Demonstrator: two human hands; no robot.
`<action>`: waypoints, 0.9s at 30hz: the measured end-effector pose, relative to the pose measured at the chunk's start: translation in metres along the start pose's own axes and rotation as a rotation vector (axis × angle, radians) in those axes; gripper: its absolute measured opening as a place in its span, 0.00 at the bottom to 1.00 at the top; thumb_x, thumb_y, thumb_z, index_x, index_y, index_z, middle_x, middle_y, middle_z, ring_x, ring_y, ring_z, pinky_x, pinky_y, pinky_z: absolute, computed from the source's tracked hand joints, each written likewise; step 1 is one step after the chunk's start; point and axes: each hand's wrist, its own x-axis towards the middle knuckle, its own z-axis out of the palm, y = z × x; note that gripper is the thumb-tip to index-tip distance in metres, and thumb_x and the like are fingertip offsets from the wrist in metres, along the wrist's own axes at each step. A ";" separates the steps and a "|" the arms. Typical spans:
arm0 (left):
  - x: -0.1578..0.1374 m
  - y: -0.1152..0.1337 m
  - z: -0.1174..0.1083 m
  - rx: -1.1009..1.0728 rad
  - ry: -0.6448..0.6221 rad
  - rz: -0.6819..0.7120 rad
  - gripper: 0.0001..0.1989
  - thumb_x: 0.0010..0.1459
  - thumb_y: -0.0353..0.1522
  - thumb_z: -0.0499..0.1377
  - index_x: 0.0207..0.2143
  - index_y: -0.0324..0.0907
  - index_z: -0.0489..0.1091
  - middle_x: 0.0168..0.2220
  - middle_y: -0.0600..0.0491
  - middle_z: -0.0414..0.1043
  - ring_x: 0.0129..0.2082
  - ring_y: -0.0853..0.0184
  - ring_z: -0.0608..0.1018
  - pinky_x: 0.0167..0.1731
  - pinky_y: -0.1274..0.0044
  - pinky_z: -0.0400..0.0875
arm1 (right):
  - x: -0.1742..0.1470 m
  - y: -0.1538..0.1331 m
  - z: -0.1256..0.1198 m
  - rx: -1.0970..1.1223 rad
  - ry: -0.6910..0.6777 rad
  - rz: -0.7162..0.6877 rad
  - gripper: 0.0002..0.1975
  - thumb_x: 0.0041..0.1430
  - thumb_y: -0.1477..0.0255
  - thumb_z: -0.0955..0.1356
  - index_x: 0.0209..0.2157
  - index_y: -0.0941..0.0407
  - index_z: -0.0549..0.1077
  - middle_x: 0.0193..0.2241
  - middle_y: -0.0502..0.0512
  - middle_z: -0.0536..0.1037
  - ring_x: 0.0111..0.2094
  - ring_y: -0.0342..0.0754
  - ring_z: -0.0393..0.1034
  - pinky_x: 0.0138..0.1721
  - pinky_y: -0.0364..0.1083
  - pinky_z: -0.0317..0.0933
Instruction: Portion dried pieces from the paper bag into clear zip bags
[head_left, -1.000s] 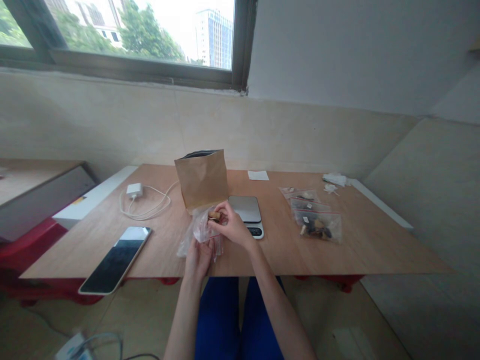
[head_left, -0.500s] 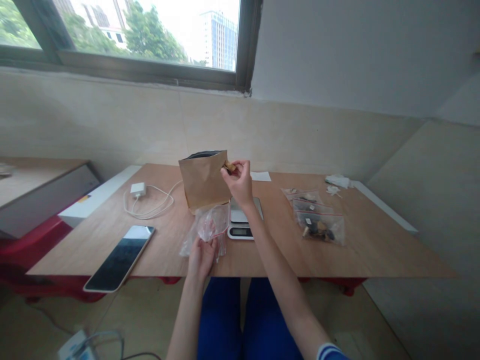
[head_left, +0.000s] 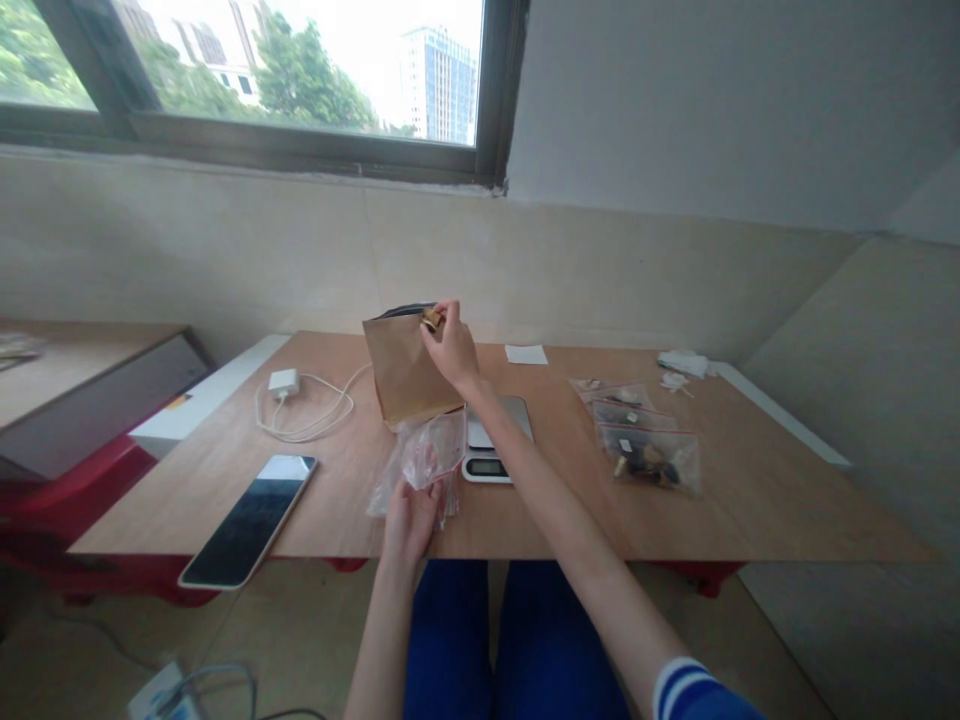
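Note:
My right hand (head_left: 454,350) is closed in a pinch on small brown dried pieces (head_left: 431,319), whose exact kind I cannot make out. It is up at the right part of the mouth of a standing brown paper bag (head_left: 401,375), which gapes at the top. Lower down, my left hand (head_left: 411,512) grips a clear zip bag (head_left: 433,445) with a red seal line. More clear plastic bags (head_left: 384,490) lie under and around it. Just right of these sits a kitchen scale (head_left: 486,470), partly covered by my right forearm.
Several filled clear zip bags (head_left: 652,462) lie on the right of the wooden table (head_left: 570,510). A phone (head_left: 251,520) juts over the front edge at left, below a white charger (head_left: 283,382) with its cable. White paper (head_left: 526,355) and crumpled tissue (head_left: 682,363) lie at the back.
My right hand has moved left and slightly up with the brown pieces, from the paper bag's right edge to its mouth. My left hand keeps its hold on the zip bag.

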 end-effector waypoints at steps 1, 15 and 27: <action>0.000 0.000 0.001 -0.002 0.001 -0.001 0.22 0.62 0.24 0.44 0.56 0.43 0.62 0.48 0.46 0.73 0.39 0.68 0.78 0.31 0.81 0.74 | 0.002 -0.001 0.000 -0.003 0.012 -0.006 0.12 0.56 0.73 0.64 0.40 0.53 0.55 0.35 0.55 0.70 0.38 0.49 0.69 0.40 0.49 0.64; 0.000 0.001 0.003 -0.007 -0.008 -0.015 0.22 0.62 0.24 0.43 0.53 0.45 0.65 0.47 0.47 0.74 0.37 0.69 0.79 0.33 0.80 0.74 | 0.011 -0.001 -0.003 0.082 -0.019 0.040 0.12 0.56 0.74 0.63 0.42 0.52 0.57 0.33 0.51 0.68 0.35 0.47 0.67 0.39 0.48 0.62; -0.001 0.002 0.004 -0.008 0.005 -0.003 0.21 0.61 0.23 0.43 0.52 0.43 0.66 0.43 0.47 0.75 0.34 0.69 0.79 0.31 0.79 0.75 | -0.007 -0.013 -0.010 -0.076 -0.163 -0.100 0.13 0.63 0.70 0.57 0.27 0.55 0.67 0.31 0.56 0.70 0.40 0.50 0.61 0.48 0.52 0.57</action>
